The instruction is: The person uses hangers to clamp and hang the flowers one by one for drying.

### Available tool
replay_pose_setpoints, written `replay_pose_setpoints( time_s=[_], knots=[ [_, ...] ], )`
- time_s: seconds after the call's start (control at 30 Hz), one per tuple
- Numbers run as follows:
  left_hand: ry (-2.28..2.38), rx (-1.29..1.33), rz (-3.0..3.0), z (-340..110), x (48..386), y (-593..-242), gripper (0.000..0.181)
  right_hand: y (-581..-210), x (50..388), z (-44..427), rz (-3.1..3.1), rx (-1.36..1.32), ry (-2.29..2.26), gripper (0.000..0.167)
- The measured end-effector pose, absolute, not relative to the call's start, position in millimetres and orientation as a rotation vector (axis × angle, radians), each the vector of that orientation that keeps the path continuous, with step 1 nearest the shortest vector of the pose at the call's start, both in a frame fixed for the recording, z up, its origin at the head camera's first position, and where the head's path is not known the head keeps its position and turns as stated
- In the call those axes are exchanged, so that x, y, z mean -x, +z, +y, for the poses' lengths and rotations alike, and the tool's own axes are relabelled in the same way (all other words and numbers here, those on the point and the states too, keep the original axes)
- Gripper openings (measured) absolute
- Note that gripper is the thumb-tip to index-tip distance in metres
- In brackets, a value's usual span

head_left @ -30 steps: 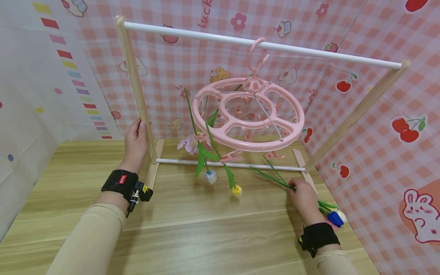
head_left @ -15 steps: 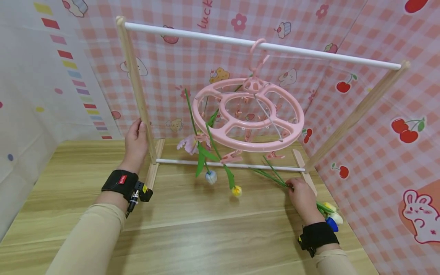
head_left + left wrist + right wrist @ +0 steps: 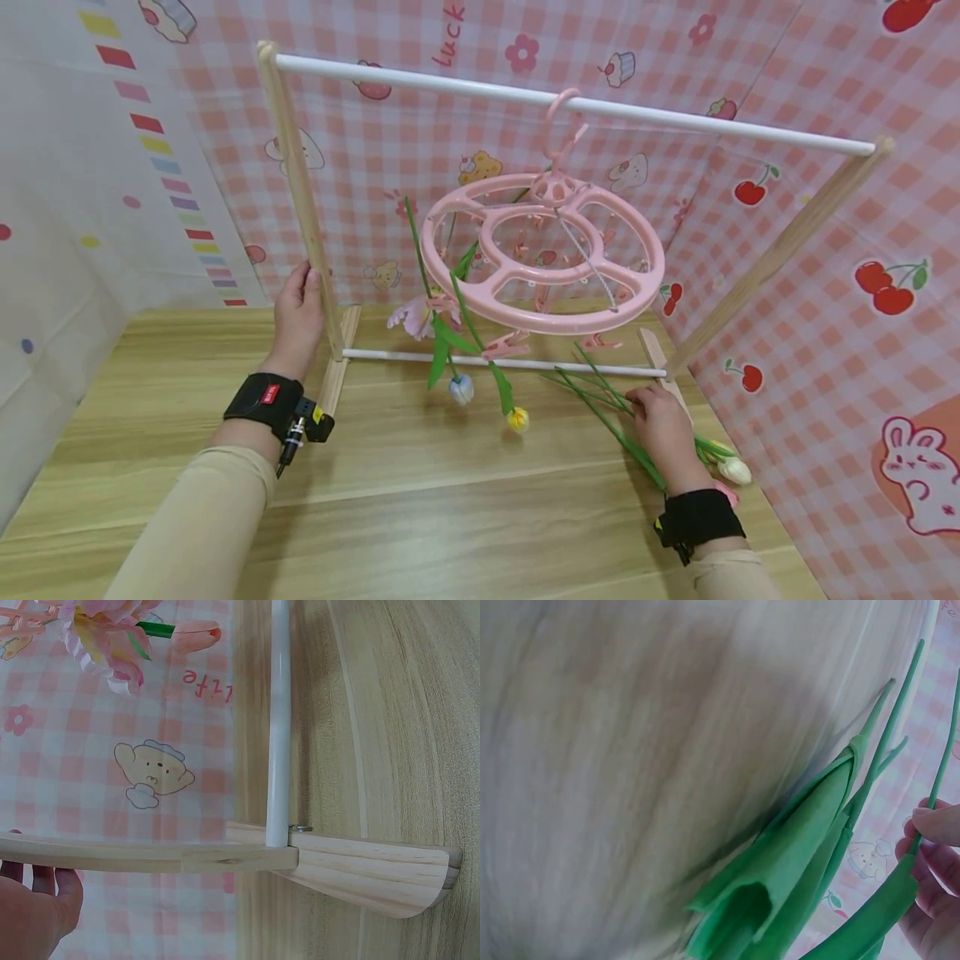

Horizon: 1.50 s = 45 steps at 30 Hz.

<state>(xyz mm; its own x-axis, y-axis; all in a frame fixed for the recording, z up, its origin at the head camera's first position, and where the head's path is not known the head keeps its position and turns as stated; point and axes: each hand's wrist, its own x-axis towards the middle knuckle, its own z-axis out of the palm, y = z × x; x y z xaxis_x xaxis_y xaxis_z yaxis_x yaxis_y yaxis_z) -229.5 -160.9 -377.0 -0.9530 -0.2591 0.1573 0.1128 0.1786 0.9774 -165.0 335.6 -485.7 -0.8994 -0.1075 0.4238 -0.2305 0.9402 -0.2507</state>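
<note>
In the head view, my left hand (image 3: pixel 296 321) grips the left wooden post (image 3: pixel 300 192) of a rack, its fingers passing behind the post. My right hand (image 3: pixel 663 437) is low at the right, thumb and fingertips pinching the thin green stem (image 3: pixel 946 750) of an artificial flower. Other green stems and leaves (image 3: pixel 802 840) lie on the table beside that hand. Past the wrist, a white tulip (image 3: pixel 735 471) shows, with bits of yellow and pink. A round pink clip hanger (image 3: pixel 540 321) hangs from the rack's white top bar (image 3: pixel 450 86).
A blue tulip (image 3: pixel 461 389), a yellow flower (image 3: pixel 517 419) and a pale purple flower (image 3: pixel 412 318) hang head down from the hanger's left side. Pink clips (image 3: pixel 506 343) dangle below its ring. A white lower bar (image 3: pixel 405 358) joins the rack's feet. Checked cloth covers the walls.
The stems by my right hand have spread apart, and one long stem now lies nearer the front. The blue flower behind the wrist is out of sight. My left hand stays on the post.
</note>
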Motion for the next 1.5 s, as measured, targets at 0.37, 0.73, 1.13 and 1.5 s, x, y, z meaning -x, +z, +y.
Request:
replay_pose_setpoints(
  time_s=[0.37, 0.73, 1.13, 1.5],
  knots=[
    [-1.825, -0.143, -2.153, -167, 243, -393, 0.044, -471, 163, 329, -2.600, -0.306, 0.415, 0.014],
    [-1.766, -0.101, -2.177, -171, 254, -409, 0.049, -457, 160, 327, -2.534, -0.375, 0.431, 0.014],
    [-1.833, -0.146, -2.161, -165, 242, -388, 0.044, -449, 150, 327, -2.479, -0.415, 0.506, 0.016],
    [-1.857, -0.115, -2.113, -173, 255, -411, 0.047, -441, 146, 322, -2.345, -0.553, 0.588, 0.022]
  ],
)
